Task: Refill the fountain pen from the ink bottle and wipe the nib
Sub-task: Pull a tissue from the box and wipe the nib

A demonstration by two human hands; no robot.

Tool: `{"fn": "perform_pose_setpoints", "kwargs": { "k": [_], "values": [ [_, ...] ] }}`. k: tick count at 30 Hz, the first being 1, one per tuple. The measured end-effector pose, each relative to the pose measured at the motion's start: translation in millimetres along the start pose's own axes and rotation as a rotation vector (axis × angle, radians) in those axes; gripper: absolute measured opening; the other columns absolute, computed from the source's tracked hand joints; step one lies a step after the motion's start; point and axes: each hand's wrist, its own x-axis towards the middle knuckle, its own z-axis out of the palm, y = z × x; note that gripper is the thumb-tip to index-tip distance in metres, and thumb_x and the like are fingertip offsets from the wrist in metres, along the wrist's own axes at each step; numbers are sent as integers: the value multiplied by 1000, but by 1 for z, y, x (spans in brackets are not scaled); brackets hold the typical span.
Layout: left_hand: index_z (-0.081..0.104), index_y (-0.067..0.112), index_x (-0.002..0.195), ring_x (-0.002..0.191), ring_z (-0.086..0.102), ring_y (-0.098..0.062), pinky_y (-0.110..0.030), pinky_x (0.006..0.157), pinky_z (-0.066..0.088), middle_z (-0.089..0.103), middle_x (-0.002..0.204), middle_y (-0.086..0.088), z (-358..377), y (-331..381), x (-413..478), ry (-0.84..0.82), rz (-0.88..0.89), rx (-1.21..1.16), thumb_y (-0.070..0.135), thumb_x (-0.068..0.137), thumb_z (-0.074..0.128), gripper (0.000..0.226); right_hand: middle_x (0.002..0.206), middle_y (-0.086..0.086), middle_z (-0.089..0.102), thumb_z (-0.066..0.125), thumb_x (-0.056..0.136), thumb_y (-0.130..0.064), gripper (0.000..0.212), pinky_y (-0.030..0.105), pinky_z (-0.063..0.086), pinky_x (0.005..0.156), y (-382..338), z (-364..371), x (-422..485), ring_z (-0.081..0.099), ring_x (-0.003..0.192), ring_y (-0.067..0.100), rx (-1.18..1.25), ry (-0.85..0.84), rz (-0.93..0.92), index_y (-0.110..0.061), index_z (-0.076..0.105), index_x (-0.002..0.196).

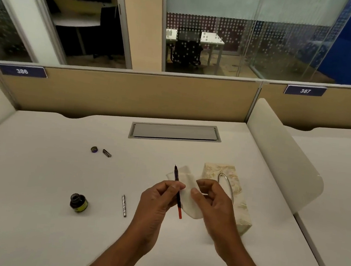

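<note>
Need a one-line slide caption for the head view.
Left hand holds the pen's inner section nib-up, right hand holds a tissue; ink bottle stands open.

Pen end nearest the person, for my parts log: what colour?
Red, on the dark pen held in the left hand; head view.

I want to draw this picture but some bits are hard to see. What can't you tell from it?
All in the head view:
- Nib of the pen: too small and dark to show ink.
- Ink level in the ink bottle: dark glass hides it.
- Tissue: partly covered by the left hand and right hand.
- Two small parts far back: too small to name.
</note>
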Motion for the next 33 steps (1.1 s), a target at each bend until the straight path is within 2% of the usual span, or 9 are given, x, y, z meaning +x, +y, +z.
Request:
{"fn": "perform_pose_setpoints", "kwargs": {
  "k": [3,6,9,15,18,20,25,28,33],
  "values": [
    [80,19,92,93,76,-10,-20,80,57,82,97,7,-11,5,-16,-42,13,83,21,97,61,20,101,-8,76,66,96,-33,8,34,61,80,-15,7,-7,71,95,14,-49,-96,-27,-33,72,101],
    [80,18,95,94,75,-9,-21,84,57,81,99,5,-25,11,-27,-72,24,139,25,97,61,20,98,1,77,65,96,-33,13,49,60,86,-27,15,-15,71,98,25,-64,-172,-22,-27,76,99],
    [80,15,97,96,75,-13,-23,87,57,81,99,1,-37,17,-35,-94,23,176,27,95,63,21,97,7,77,66,96,-31,16,59,60,84,-33,23,-23,70,98,35,6,-215,27,-20,78,96],
    [81,14,93,96,75,-22,-28,91,58,80,99,-5,-59,27,-50,-125,-15,186,30,92,65,23,93,17,75,67,95,-22,15,58,59,76,-41,37,-34,70,82,31,132,-188,79,-9,74,95],
    [81,13,91,94,76,-26,-25,84,58,81,98,-8,-65,34,-57,-131,-30,170,35,87,65,28,89,11,76,67,94,-20,14,39,60,67,-46,43,-38,70,79,23,157,-152,56,-7,73,95],
    [81,13,91,95,76,-29,-25,84,58,80,97,-10,-69,39,-60,-152,-36,172,37,85,65,29,92,12,76,67,94,-19,15,34,58,68,-50,46,-40,70,80,21,169,-173,60,-6,73,97],
    [80,13,89,86,75,-24,-32,89,59,78,89,-9,-77,47,-68,-189,-48,180,36,88,64,29,105,23,73,63,95,-16,18,39,58,76,-60,50,-48,69,86,25,230,-292,106,-6,75,105],
    [79,8,89,82,74,-24,-33,83,60,77,85,-11,-80,49,-73,-206,-55,149,32,89,63,28,108,31,69,62,94,-17,23,37,57,75,-65,50,-52,67,88,27,297,-330,142,-2,74,107],
    [78,5,91,82,75,-29,-36,80,60,77,87,-17,-80,53,-79,-216,-54,148,28,93,61,28,93,19,69,63,90,-22,27,39,55,67,-70,53,-57,63,82,30,400,-348,204,-2,74,103]
  ]
}}
